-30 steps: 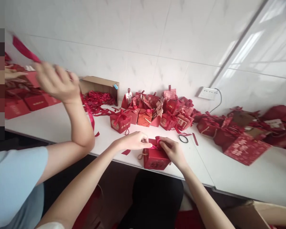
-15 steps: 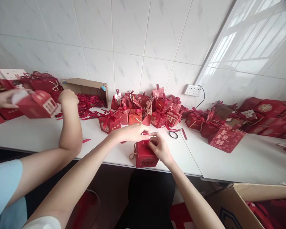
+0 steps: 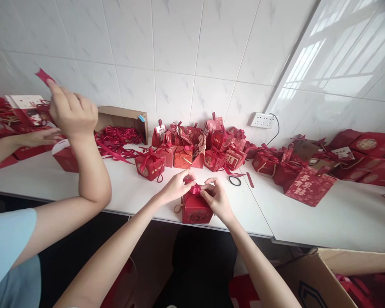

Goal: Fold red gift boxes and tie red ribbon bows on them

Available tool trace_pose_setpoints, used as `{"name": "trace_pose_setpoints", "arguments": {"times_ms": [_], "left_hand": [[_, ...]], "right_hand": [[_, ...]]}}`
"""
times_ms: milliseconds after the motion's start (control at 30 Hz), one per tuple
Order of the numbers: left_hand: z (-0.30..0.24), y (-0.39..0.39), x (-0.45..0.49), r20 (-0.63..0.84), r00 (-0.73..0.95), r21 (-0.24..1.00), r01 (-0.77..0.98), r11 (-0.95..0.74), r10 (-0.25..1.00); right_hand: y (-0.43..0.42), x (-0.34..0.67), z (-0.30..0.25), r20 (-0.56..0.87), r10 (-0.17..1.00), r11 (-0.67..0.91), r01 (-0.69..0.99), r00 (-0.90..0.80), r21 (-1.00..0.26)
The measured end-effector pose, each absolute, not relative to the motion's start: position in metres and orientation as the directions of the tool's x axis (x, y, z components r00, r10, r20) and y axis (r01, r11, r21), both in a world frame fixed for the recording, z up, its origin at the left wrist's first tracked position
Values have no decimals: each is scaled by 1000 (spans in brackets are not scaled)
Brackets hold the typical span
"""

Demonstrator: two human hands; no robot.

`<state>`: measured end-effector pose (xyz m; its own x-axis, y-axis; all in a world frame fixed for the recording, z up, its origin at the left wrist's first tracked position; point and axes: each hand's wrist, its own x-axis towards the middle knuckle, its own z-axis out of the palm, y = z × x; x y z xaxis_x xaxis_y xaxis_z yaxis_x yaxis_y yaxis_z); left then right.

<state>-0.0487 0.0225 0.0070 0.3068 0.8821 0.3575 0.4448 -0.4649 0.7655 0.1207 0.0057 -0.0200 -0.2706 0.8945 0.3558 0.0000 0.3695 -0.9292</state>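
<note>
Head view: left hand point(image 3: 177, 187) and right hand point(image 3: 217, 199) pinch ribbon point(image 3: 195, 189), the red box point(image 3: 197, 210) just beneath.

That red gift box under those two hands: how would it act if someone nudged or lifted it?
The red gift box would probably slide rather than roll, given its flat faces. Its crisp edges suggest fairly stiff card, though a hard squeeze might dent it. The shiny, bunched ribbon on top looks soft and would likely crumple.

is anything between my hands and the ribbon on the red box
Nothing visible: the left hand and right hand are both at the ribbon on top of the red box. The black ring lies apart, farther right.
</note>
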Motion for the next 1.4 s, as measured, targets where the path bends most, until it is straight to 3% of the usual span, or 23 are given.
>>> {"name": "trace_pose_setpoints", "arguments": {"times_ms": [300,467,700,900,1033,1267,1400], "left_hand": [[-7,9,-50,451,354,657,490,-573,819],[-13,2,-45,496,276,644,520,-562,823],[-24,2,-40,470,137,763,434,-480,872],[-18,-4,-35,384,131,858,317,-405,914],[-17,-4,-32,327,117,887,305,-347,938],[-21,-3,-33,190,156,976,79,-204,969],[-19,-3,-31,187,180,981,15,-193,966]], "right_hand": [[5,119,-22,440,874,463,77,-207,-883],[4,120,-20,481,851,515,155,-212,-843],[2,123,-18,503,839,543,257,-205,-800],[0,121,-18,531,832,551,359,-161,-754],[-2,121,-16,515,839,543,359,-178,-759],[0,121,-11,474,859,512,369,-194,-776],[2,123,-9,430,867,496,373,-251,-784]]}}
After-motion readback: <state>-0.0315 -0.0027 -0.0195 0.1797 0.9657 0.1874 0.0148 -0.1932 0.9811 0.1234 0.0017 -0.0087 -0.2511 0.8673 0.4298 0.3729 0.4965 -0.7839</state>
